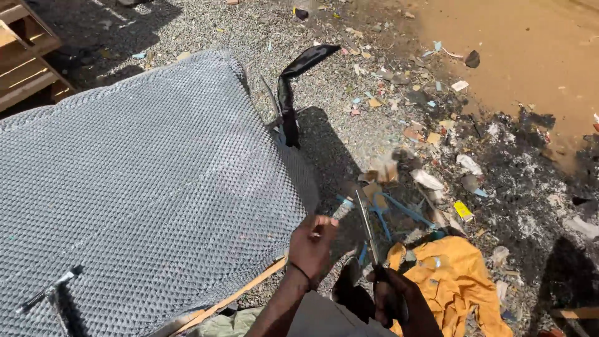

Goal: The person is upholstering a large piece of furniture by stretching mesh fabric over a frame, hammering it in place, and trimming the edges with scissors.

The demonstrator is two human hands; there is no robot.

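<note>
We judge the wire mesh sheet stiff and sharp-edged: left hand pinches its near-right edge, right hand grips shears.

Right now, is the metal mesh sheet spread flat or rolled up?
Spread out: the mesh sheet lies open, its corner draping down beside the left hand.

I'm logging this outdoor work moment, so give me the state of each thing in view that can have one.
Left hand: closed, pinching the corner of the mesh.
Right hand: gripping the shears' handles.
Shears: blades pointing up, nearly closed.
Metal mesh sheet: spread flat, its edges drooping.
Black strap: bent, sticking up at the mesh's far corner.
Yellow cloth: crumpled on the ground.
Hammer: lying on the mesh.
</note>
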